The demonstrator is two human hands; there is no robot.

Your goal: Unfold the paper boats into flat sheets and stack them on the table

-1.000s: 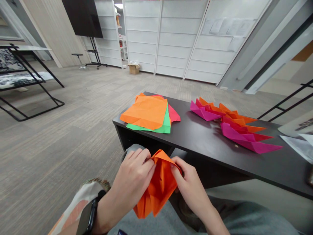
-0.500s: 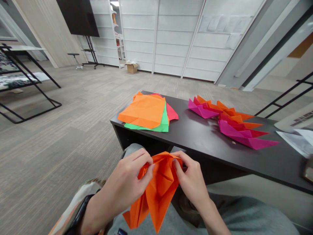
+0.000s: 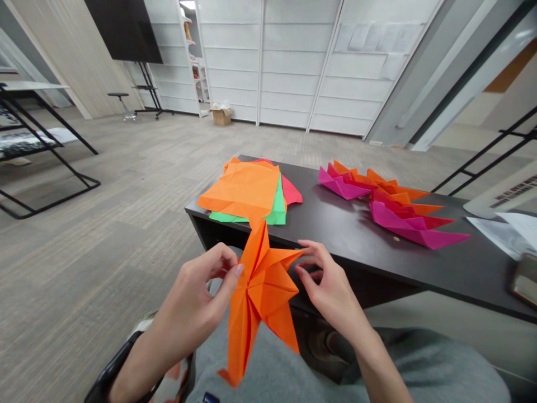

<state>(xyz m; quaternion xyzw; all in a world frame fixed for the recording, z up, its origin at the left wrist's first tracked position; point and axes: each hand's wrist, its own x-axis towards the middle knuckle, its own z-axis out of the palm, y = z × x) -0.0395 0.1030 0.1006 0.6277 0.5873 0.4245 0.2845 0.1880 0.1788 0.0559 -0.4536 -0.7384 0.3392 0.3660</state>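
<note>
Pinching orange origami star (image 3: 260, 291), left hand (image 3: 197, 305); right hand (image 3: 329, 288) beside it, fingers spread; no legible writing.

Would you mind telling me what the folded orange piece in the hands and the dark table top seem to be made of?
Folded orange piece: thin matte paper, judging by its sharp creases and stiff flat facets. Dark table top: probably laminate or painted board; it is smooth and semi-gloss, with soft reflections and no visible grain, so the core cannot be told.
</note>
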